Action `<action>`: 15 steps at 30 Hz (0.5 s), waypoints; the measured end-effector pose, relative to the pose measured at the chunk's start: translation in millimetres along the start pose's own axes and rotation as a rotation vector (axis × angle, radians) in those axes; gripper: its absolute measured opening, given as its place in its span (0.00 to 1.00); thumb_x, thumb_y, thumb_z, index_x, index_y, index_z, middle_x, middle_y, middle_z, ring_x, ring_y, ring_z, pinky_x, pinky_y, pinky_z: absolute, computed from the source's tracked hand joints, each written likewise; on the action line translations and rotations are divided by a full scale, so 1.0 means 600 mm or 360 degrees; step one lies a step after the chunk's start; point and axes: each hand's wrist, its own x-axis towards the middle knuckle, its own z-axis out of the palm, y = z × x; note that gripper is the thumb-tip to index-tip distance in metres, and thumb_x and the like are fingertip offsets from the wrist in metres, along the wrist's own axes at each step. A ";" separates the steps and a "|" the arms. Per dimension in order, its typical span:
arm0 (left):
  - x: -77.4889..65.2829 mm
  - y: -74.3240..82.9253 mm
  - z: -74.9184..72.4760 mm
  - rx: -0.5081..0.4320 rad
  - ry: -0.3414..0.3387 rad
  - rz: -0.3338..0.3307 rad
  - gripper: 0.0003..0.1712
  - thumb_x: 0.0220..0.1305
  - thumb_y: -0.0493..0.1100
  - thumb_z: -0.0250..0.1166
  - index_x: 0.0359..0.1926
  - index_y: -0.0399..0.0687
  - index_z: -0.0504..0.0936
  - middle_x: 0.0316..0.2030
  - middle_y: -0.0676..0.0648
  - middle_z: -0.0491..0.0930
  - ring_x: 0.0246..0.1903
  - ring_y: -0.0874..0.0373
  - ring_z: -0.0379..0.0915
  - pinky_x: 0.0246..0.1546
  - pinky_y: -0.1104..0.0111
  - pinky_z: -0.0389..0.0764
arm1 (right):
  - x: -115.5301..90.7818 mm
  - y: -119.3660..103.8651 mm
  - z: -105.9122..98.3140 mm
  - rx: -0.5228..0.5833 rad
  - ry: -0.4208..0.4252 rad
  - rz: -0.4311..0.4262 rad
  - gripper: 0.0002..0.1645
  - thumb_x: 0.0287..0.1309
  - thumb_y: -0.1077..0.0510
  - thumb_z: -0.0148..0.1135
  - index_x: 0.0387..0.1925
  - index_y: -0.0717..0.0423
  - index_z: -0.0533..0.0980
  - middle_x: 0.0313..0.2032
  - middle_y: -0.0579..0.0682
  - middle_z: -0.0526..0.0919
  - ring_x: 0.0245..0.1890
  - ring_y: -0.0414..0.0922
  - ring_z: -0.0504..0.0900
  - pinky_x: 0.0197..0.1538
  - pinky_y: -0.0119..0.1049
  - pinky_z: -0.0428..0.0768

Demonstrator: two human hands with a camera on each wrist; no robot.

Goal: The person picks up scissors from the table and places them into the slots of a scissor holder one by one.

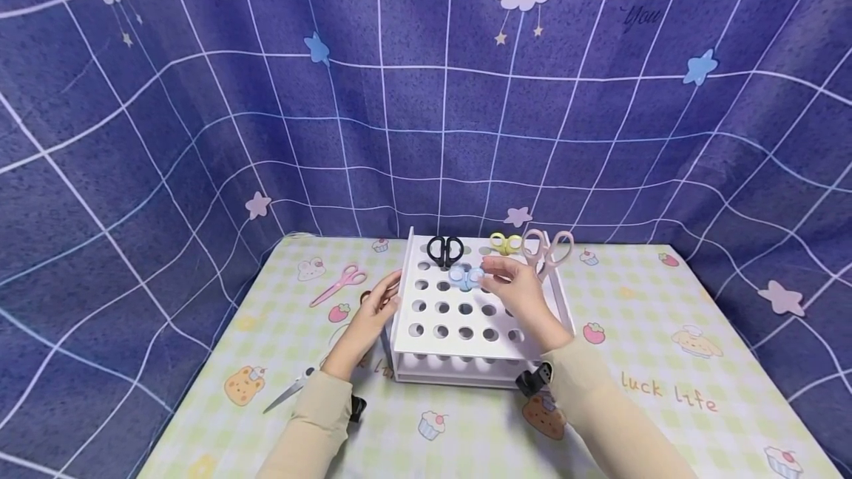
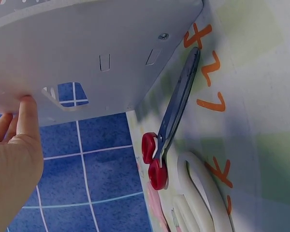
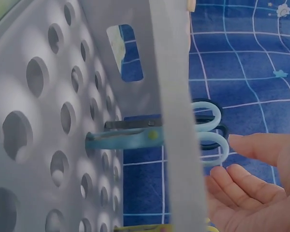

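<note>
A white rack [image 1: 452, 346] with rows of round holes stands in front of me. Light blue scissors [image 3: 135, 138] pass down through it, their blade tip at a hole in the lower plate and their handles [image 1: 464, 277] above the top. Around the right-hand handle loop, my right hand [image 1: 522, 290] has its thumb and fingertips [image 3: 222, 176] right at the edge, fingers loosely extended. With straight fingers my left hand [image 1: 369, 320] rests against the rack's left side. Black scissors [image 1: 444, 250], yellow scissors [image 1: 506, 243] and pale pink scissors [image 1: 547, 248] also stand in the rack.
Left of the rack, pink scissors [image 1: 339, 283] lie on the patterned tablecloth [image 1: 639, 331]. Red-handled scissors [image 2: 166, 121] and white-handled scissors [image 2: 193, 183] lie close by the rack's left wall. A blue curtain [image 1: 426, 94] hangs behind the table.
</note>
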 end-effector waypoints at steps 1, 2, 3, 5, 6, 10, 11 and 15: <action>0.000 0.001 0.001 -0.0003 0.0000 -0.0001 0.31 0.73 0.38 0.50 0.74 0.48 0.56 0.69 0.36 0.63 0.71 0.45 0.57 0.65 0.77 0.64 | -0.002 -0.001 -0.004 0.0000 -0.0008 -0.0017 0.22 0.55 0.68 0.65 0.52 0.71 0.76 0.51 0.67 0.81 0.55 0.59 0.79 0.63 0.46 0.76; -0.001 0.002 0.001 -0.0001 0.0002 -0.0002 0.31 0.74 0.38 0.50 0.74 0.47 0.56 0.69 0.37 0.63 0.71 0.45 0.57 0.65 0.77 0.64 | -0.004 -0.001 -0.008 -0.0006 -0.0018 -0.0032 0.22 0.55 0.68 0.65 0.53 0.72 0.76 0.51 0.68 0.81 0.56 0.59 0.79 0.63 0.46 0.76; -0.001 0.003 0.002 -0.0003 0.0004 -0.0005 0.30 0.74 0.38 0.50 0.74 0.47 0.56 0.69 0.37 0.63 0.71 0.45 0.57 0.66 0.76 0.64 | -0.006 -0.002 -0.011 -0.0011 -0.0023 -0.0039 0.22 0.55 0.68 0.65 0.53 0.72 0.76 0.51 0.68 0.81 0.56 0.59 0.79 0.63 0.47 0.76; -0.001 0.003 0.003 0.0001 0.0009 -0.0006 0.30 0.73 0.37 0.49 0.74 0.47 0.56 0.69 0.37 0.64 0.71 0.46 0.57 0.67 0.72 0.64 | -0.009 -0.003 -0.018 -0.0020 -0.0033 -0.0061 0.23 0.54 0.69 0.65 0.53 0.72 0.75 0.51 0.68 0.80 0.56 0.60 0.79 0.63 0.47 0.76; -0.001 0.003 0.003 0.0003 0.0010 -0.0002 0.30 0.74 0.36 0.49 0.74 0.47 0.56 0.69 0.37 0.64 0.71 0.45 0.57 0.69 0.69 0.64 | -0.010 -0.002 -0.022 -0.0027 -0.0038 -0.0080 0.23 0.55 0.69 0.65 0.53 0.73 0.75 0.52 0.69 0.80 0.56 0.60 0.79 0.63 0.47 0.76; 0.000 0.001 0.003 0.0024 0.0018 0.0005 0.31 0.73 0.37 0.49 0.74 0.47 0.56 0.69 0.37 0.64 0.70 0.45 0.57 0.71 0.58 0.61 | -0.015 -0.001 -0.034 -0.0044 -0.0047 -0.0108 0.23 0.54 0.68 0.66 0.53 0.72 0.75 0.51 0.68 0.80 0.55 0.61 0.79 0.62 0.47 0.77; 0.000 0.000 0.003 0.0029 0.0020 0.0006 0.31 0.73 0.37 0.50 0.74 0.47 0.56 0.69 0.37 0.63 0.70 0.45 0.57 0.71 0.56 0.60 | -0.016 0.000 -0.037 -0.0053 -0.0044 -0.0116 0.23 0.54 0.68 0.66 0.53 0.72 0.76 0.51 0.68 0.81 0.55 0.61 0.79 0.62 0.47 0.77; 0.000 0.000 0.003 0.0042 0.0035 -0.0018 0.31 0.74 0.38 0.50 0.74 0.49 0.56 0.69 0.38 0.63 0.70 0.45 0.58 0.72 0.54 0.59 | -0.023 -0.002 -0.051 -0.0101 -0.0036 -0.0126 0.24 0.53 0.66 0.68 0.53 0.70 0.76 0.51 0.66 0.81 0.55 0.59 0.79 0.62 0.46 0.77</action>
